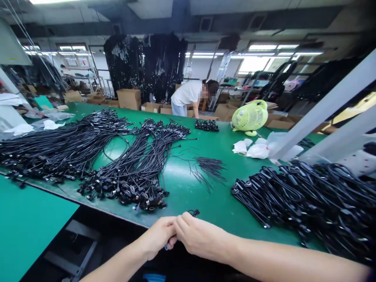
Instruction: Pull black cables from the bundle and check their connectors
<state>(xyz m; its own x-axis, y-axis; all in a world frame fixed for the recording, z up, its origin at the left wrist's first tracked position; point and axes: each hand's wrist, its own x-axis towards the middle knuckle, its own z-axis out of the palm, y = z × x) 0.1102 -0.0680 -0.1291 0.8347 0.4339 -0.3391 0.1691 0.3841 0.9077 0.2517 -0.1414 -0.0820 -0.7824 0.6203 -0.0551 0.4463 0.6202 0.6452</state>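
My left hand and my right hand meet at the front edge of the green table, fingers closed and pressed together. A short loop of black cable sticks out beyond my right fingers; the rest of it is hidden in both hands. Just ahead lies a small bunch of thin black ties. Left of it spreads a pile of straight black cables with connectors at the near end. To the right is a heap of black cables coiled into bundles.
Another cable pile covers the table's left part. A green fan and white plastic bags sit at the back right, near slanted white posts. A person bends over beyond the far edge, near cardboard boxes.
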